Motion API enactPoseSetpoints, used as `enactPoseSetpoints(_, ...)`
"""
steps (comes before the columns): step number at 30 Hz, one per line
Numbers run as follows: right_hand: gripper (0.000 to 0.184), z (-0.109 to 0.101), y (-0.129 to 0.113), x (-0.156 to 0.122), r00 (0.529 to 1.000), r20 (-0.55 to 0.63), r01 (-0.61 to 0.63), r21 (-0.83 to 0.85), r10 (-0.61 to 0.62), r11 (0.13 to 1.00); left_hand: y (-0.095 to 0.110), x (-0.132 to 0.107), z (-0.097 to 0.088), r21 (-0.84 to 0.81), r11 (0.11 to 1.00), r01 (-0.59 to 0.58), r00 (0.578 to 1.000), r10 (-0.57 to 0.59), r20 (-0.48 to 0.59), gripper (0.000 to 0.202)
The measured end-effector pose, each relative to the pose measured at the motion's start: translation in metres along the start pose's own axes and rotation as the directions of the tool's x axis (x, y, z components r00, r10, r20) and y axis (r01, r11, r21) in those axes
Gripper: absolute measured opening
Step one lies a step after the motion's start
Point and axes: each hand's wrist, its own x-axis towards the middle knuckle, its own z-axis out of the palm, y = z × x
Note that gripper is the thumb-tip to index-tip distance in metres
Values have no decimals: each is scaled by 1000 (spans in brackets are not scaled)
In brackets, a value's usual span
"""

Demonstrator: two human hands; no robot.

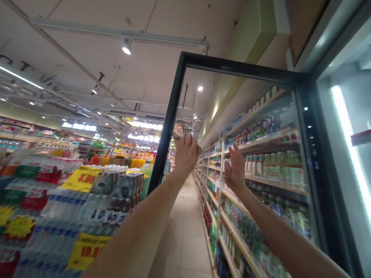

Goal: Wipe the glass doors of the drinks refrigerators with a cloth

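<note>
My left hand point(187, 152) is raised before the glass door point(203, 104), near the dark frame point(172, 112) on its free side. Its fingers bend forward, away from me; I cannot tell whether they close on anything. My right hand point(235, 170) is up too, a little lower and well apart from the left, open with its fingers loosely bent. I can't make out whether either hand touches the pane.

The door stands swung open in front of me, hinged on my right, where a lit cabinet point(339, 154) shows a bright light strip point(349, 146). Through the glass I see long shelves point(278, 184) of bottles, running away beside a tiled aisle point(182, 231). Left of the door, packs of bottled drinks point(104, 212) are stacked up, with yellow price signs point(82, 178) among them. Overhead, spotlights point(126, 47) hang under the pale ceiling point(87, 19). Much of the scene is blurred.
</note>
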Motion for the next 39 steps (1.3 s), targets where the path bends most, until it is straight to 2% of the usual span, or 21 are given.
enactPoseSetpoints(4, 51, -18, 30, -10, 979, 130, 155, 13, -155, 988, 28, -30, 21, -123, 903, -413, 902, 424, 81, 37)
enactPoseSetpoints(6, 50, -28, 50, -18, 990, 119, 89, -109, -76, 990, 21, -18, 24, -140, 879, -456, 877, 470, 96, 37)
enactPoseSetpoints(9, 50, -36, 71, -29, 992, 11, -121, -231, 127, 965, 6, 25, 23, -116, 991, -64, 998, 66, 14, 50)
enactPoseSetpoints(12, 49, -36, 74, -32, 988, 18, -143, -220, 150, 965, 22, 41, 26, -144, 945, 292, 950, -304, -69, 62)
enactPoseSetpoints(13, 49, -35, 73, -32, 988, 19, -144, -210, 151, 967, 34, 35, 28, -153, 959, 237, 968, -246, -44, 62)
enactPoseSetpoints(15, 49, -35, 71, -31, 987, 15, -153, -193, 159, 969, 58, 15, 31, -201, 970, -139, 986, 155, 66, 56)
enactPoseSetpoints(17, 49, -35, 70, -30, 986, 15, -160, -175, 165, 972, 67, 1, 30, -299, 786, -541, 786, 599, 153, 49)
enactPoseSetpoints(18, 49, -35, 70, -30, 986, 15, -163, -167, 167, 972, 63, 2, 28, -322, 712, -624, 698, 693, 179, 47)
enactPoseSetpoints(19, 49, -35, 70, -30, 986, 15, -164, -161, 169, 973, 55, 7, 25, -303, 729, -614, 704, 679, 207, 47)
enactPoseSetpoints(20, 49, -36, 70, -30, 985, 16, -166, -159, 170, 973, 44, 15, 23, -251, 814, -524, 786, 576, 225, 48)
enactPoseSetpoints(22, 48, -36, 70, -30, 985, 21, -168, -157, 174, 973, 24, 33, 19, -107, 982, -153, 977, 167, 130, 51)
enactPoseSetpoints(23, 48, -36, 70, -30, 984, 21, -170, -159, 175, 973, 19, 37, 19, -77, 997, 4, 998, 1, 67, 52)
enactPoseSetpoints(24, 48, -36, 70, -30, 984, 20, -170, -161, 175, 972, 18, 37, 19, -74, 996, 41, 998, -36, 58, 52)
enactPoseSetpoints(26, 48, -36, 70, -30, 984, 21, -171, -164, 177, 971, 27, 27, 23, -125, 980, -154, 977, 170, 129, 51)
enactPoseSetpoints(29, 47, -35, 70, -30, 984, 18, -174, -162, 179, 971, 35, 14, 27, -257, 793, -552, 763, 605, 228, 47)
enactPoseSetpoints(30, 46, -35, 70, -30, 984, 13, -173, -160, 178, 972, 31, 16, 28, -246, 798, -550, 771, 599, 217, 46)
enactPoseSetpoints(33, 44, -33, 71, -30, 987, -17, -159, -155, 158, 975, 11, 29, 26, -110, 979, -170, 984, 175, 41, 46)
enactPoseSetpoints(35, 43, -32, 71, -31, 989, -34, -146, -150, 143, 978, 9, 26, 26, -93, 995, -40, 998, 36, -45, 46)
enactPoseSetpoints(36, 43, -32, 72, -31, 990, -38, -142, -147, 138, 979, 13, 19, 27, -103, 989, -109, 994, 106, -31, 46)
enactPoseSetpoints(38, 43, -31, 72, -32, 991, -39, -130, -145, 126, 981, 27, 1, 30, -164, 893, -420, 899, 434, 62, 45)
enactPoseSetpoints(39, 43, -31, 73, -32, 992, -39, -125, -145, 120, 982, 32, -6, 32, -215, 782, -585, 783, 614, 100, 46)
